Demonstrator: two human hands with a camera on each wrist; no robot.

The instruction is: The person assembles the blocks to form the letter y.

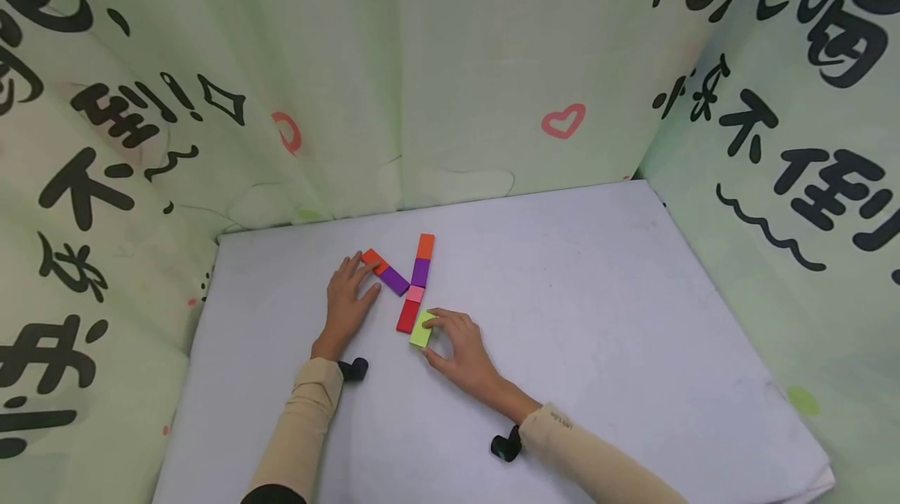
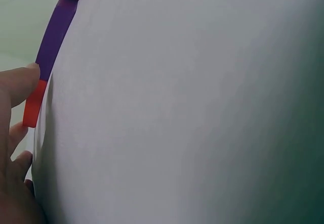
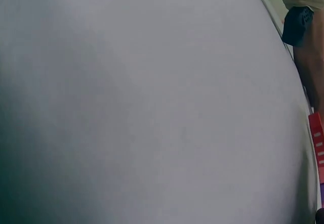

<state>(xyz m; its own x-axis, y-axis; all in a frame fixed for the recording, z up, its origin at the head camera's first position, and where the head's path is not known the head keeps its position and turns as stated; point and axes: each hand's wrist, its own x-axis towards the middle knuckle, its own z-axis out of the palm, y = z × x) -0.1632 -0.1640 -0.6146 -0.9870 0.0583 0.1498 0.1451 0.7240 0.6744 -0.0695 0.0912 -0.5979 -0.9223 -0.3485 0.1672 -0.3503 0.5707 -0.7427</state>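
My left hand (image 1: pixel 346 305) holds an orange block (image 1: pixel 375 260), thumb on one side and fingertips at its far end. A purple block (image 1: pixel 394 280) joins that one end to end, slanting toward a short row. In the row, from far to near, lie an orange block (image 1: pixel 425 246), a purple block (image 1: pixel 420 273), a pink block (image 1: pixel 416 294) and a red block (image 1: pixel 408 316). Between right thumb and fingers, my right hand (image 1: pixel 460 348) pinches a yellow-green block (image 1: pixel 422 329) beside the red one. The left wrist view shows my left thumb (image 2: pixel 23 85) against the purple-orange seam.
A white tabletop (image 1: pixel 598 316) lies under the blocks. Pale green curtains (image 1: pixel 478 82) with black characters stand around its back and sides. Black wrist cameras are strapped at the left cuff (image 1: pixel 354 369) and right cuff (image 1: pixel 506 444).
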